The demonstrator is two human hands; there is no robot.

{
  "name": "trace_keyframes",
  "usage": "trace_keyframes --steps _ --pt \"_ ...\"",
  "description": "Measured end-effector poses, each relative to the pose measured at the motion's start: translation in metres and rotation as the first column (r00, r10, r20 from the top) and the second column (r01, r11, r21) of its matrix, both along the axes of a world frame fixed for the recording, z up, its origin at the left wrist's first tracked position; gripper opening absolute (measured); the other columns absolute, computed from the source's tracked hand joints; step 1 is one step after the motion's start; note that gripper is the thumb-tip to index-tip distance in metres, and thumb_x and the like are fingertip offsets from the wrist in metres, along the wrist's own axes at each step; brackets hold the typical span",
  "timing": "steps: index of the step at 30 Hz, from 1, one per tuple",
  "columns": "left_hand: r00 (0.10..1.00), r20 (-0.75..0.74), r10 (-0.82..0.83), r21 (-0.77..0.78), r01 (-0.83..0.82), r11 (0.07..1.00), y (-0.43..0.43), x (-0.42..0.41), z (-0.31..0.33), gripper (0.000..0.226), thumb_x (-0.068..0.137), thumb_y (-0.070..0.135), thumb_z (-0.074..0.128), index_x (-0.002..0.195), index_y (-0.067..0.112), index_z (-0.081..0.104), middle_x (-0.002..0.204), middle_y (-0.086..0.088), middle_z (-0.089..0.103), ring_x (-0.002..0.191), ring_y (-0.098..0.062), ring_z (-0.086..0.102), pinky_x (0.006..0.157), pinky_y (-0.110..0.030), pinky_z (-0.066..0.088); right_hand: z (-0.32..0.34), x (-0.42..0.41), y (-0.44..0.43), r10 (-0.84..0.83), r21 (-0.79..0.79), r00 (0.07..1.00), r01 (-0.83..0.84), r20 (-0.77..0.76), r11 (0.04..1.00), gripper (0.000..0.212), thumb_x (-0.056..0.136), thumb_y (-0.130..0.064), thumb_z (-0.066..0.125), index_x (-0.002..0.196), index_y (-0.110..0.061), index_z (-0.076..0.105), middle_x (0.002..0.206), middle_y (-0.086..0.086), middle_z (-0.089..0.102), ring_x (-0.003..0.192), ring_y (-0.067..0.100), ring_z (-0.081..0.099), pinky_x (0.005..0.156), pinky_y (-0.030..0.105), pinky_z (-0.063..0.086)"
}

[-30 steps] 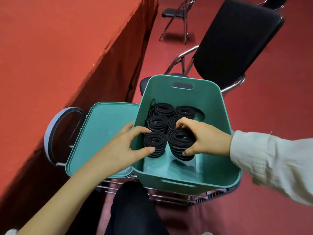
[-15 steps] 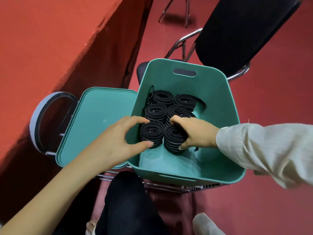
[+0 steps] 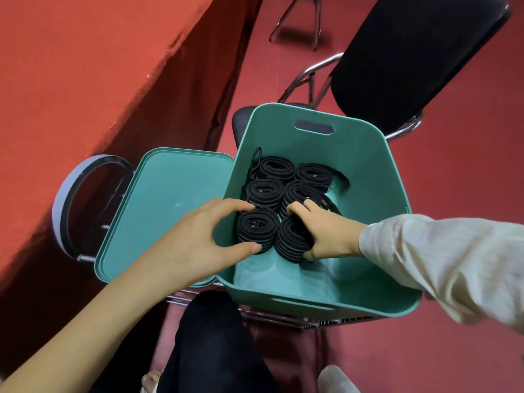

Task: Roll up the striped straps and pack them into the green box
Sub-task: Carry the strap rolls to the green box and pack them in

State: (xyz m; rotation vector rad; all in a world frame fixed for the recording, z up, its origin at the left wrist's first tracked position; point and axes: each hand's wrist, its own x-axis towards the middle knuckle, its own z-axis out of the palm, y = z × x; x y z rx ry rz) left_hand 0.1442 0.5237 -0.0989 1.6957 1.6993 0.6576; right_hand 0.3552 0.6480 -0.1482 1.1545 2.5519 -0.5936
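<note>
Striped straps: six coils of black webbing with thin pale edge lines, spiral faces toward the camera. They sit in two columns of three across the far part of the box floor.
Container: green plastic box, open-topped, with slot handles. Bare floor shows on the near side of the fingers.
Left hand: reaches over the box's left wall. Fingers are curved, with the index tip on the far side of the near-left coil and the thumb tip on its near side, clamping the coil between them.
Right hand: comes out of a cream fabric sleeve. Fingers curl over the top of the near-right coil, thumb at its near edge, clamped on it.
Contact: the two held coils touch side by side between the two sets of fingers.
Loose end: one black strap tail lies beyond the right fingers, beside the far-right coil.
Lid: green plastic lid, flat beneath the left palm, just beside the box.
Surroundings: black padded chair with chrome frame beyond the box, on a red floor.
</note>
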Motion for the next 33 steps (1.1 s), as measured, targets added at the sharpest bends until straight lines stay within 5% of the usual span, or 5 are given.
trace_keyframes --steps 9,18,22,28,33 --pt "1.0 -0.018 0.002 -0.002 -0.002 1.0 -0.001 0.005 0.006 0.051 0.08 0.034 0.075 0.125 0.039 0.052 0.119 0.018 0.048 0.05 0.027 0.042 0.073 0.002 0.032 0.003 -0.001 -0.001 0.08 0.195 0.989 -0.104 0.128 0.975 0.082 0.077 -0.037 0.072 0.143 -0.025 0.026 0.121 0.005 0.04 0.113 0.024 0.045 0.077 0.034 0.043" --pt "1.0 -0.024 -0.012 0.016 0.012 1.0 0.002 0.0 -0.003 0.053 0.078 0.035 0.076 0.124 0.04 0.052 0.123 0.014 0.053 0.071 0.029 0.044 0.08 0.005 0.027 0.003 -0.004 0.0 0.145 0.327 0.975 -0.193 0.167 0.925 0.084 0.07 -0.044 0.077 0.138 -0.022 0.032 0.123 0.007 0.032 0.112 0.025 0.034 0.074 0.029 0.032" --pt "1.0 -0.017 -0.012 0.025 0.013 1.0 0.002 -0.003 -0.007 0.051 0.077 0.041 0.075 0.121 0.047 0.049 0.129 0.017 0.051 0.105 0.016 0.041 0.085 0.009 0.019 0.006 -0.007 -0.003 0.157 0.328 0.968 -0.216 0.196 0.92 0.084 0.069 -0.047 0.077 0.135 -0.018 0.034 0.124 0.006 0.035 0.112 0.024 0.036 0.083 0.035 0.04" --pt "0.993 -0.078 -0.092 -0.039 0.089 0.995 0.005 -0.006 -0.001 0.077 0.081 0.048 0.07 0.142 0.048 0.023 0.152 0.016 0.03 0.134 0.002 0.032 0.105 -0.018 0.025 0.033 -0.008 -0.013 0.165 0.324 0.977 -0.2 0.133 0.925 0.072 0.08 -0.052 0.065 0.135 -0.016 0.035 0.125 0.005 0.039 0.114 0.026 0.043 0.088 0.039 0.044" --pt "0.949 -0.306 -0.08 0.045 0.099 0.994 0.005 -0.003 0.023 0.072 0.087 0.051 0.061 0.147 0.038 0.023 0.152 0.011 0.028 0.136 -0.009 0.035 0.104 -0.02 0.027 0.078 -0.004 -0.025 0.116 0.362 0.992 -0.091 -0.049 0.928 0.058 0.086 -0.053 0.057 0.132 -0.021 0.04 0.12 0.0 0.044 0.112 0.022 0.047 0.086 0.037 0.046"
